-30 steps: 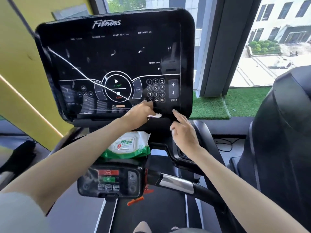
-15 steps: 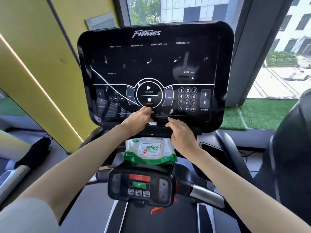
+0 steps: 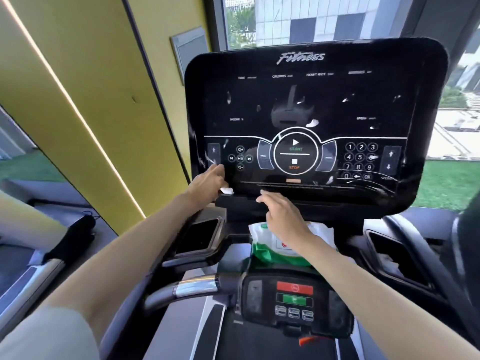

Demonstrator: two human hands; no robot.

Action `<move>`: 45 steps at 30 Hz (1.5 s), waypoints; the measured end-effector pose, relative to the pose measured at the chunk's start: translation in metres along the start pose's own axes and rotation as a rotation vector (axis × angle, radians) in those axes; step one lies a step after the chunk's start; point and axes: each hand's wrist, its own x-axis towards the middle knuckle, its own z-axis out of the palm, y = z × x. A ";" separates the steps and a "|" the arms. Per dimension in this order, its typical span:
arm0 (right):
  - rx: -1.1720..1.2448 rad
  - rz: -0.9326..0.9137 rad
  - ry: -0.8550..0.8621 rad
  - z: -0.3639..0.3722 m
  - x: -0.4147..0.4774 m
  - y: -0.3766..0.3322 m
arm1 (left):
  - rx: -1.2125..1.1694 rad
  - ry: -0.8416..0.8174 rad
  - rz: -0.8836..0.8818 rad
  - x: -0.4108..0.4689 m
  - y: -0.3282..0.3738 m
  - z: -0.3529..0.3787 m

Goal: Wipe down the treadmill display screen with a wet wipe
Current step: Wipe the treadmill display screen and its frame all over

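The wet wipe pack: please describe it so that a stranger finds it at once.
Find the large black display screen. Just below it lies the wet wipe pack, partly behind the right hand. It is the only white and green pouch among black parts.

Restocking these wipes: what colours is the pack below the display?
The wipe pack is white with a green lower band, shown in the head view.

The display screen (image 3: 311, 107) lies free across its upper and right parts. Along its bottom edge the left hand (image 3: 207, 180) (holding a wet wipe (image 3: 226, 190)) and the right hand (image 3: 281, 211) crowd the left half. The wipe pack (image 3: 262, 245) blocks the ledge (image 3: 235, 231) just below.
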 end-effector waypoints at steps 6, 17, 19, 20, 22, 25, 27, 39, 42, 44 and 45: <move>0.001 0.003 0.020 0.022 0.016 -0.029 | -0.031 0.030 0.002 -0.024 -0.034 0.003; 0.168 0.061 0.065 0.039 0.063 -0.077 | -0.674 0.076 -0.602 -0.049 -0.100 -0.034; 0.430 0.121 0.011 0.034 0.082 -0.093 | -0.906 -0.035 -0.544 -0.052 -0.096 -0.059; 0.588 0.149 -0.040 0.030 0.091 -0.102 | -0.960 -0.090 -0.513 -0.054 -0.091 -0.070; 0.829 0.183 -0.149 0.022 0.104 -0.118 | -1.003 -0.161 -0.458 -0.054 -0.083 -0.084; 0.803 0.172 -0.122 0.009 0.114 -0.126 | -1.056 -0.191 -0.432 -0.050 -0.074 -0.098; 0.803 0.204 -0.046 0.003 0.115 -0.126 | -1.127 -0.173 -0.457 -0.046 -0.068 -0.103; 1.013 0.450 0.200 -0.035 0.134 -0.110 | -1.818 0.269 -0.589 0.005 -0.002 -0.088; 0.771 0.381 0.237 -0.044 0.131 -0.095 | -1.816 0.399 -0.735 0.021 0.005 -0.097; 0.419 0.250 0.310 -0.055 0.128 -0.078 | -1.645 0.508 -0.779 0.035 -0.005 -0.104; 0.239 0.182 0.337 -0.060 0.126 -0.069 | -1.455 0.564 -0.767 0.043 -0.013 -0.108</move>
